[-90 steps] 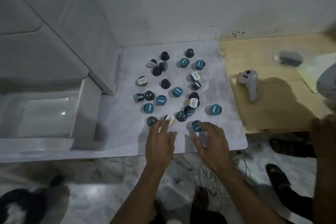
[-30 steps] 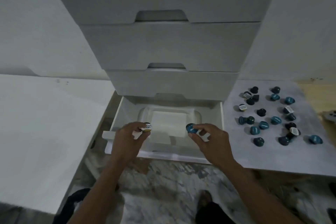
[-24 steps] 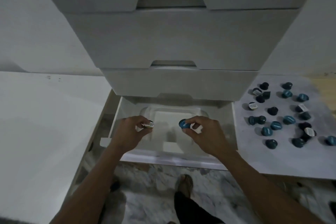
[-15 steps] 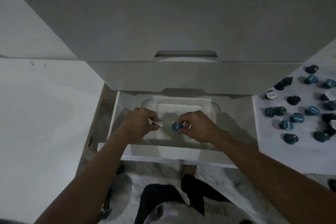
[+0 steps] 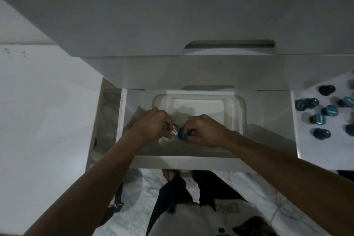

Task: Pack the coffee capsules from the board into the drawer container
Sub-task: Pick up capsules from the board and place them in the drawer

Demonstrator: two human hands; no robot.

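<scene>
A white drawer unit (image 5: 172, 15) fills the top of the view, its upper fronts closed. Its bottom drawer (image 5: 268, 140) is pulled out over a marbled floor (image 5: 268, 207). Inside the drawer sits a clear plastic container (image 5: 239, 105) with rounded corners. To the right, a pale board (image 5: 325, 149) carries the remaining coffee capsules (image 5: 329, 110), teal and dark ones in a loose scatter, several touching.

Both arms reach into the container's near part. The left hand (image 5: 151, 128) has its fingers (image 5: 168, 120) curled, pinching a white-topped capsule (image 5: 174, 131) at the tips. The right hand (image 5: 205, 130) has its fingers curled around a teal capsule (image 5: 183, 135). The 2 capsules sit just beside each other, between the hands, low over the container's floor; whether they touch it cannot be told.

A white surface (image 5: 38, 120) lies left of the drawer.
</scene>
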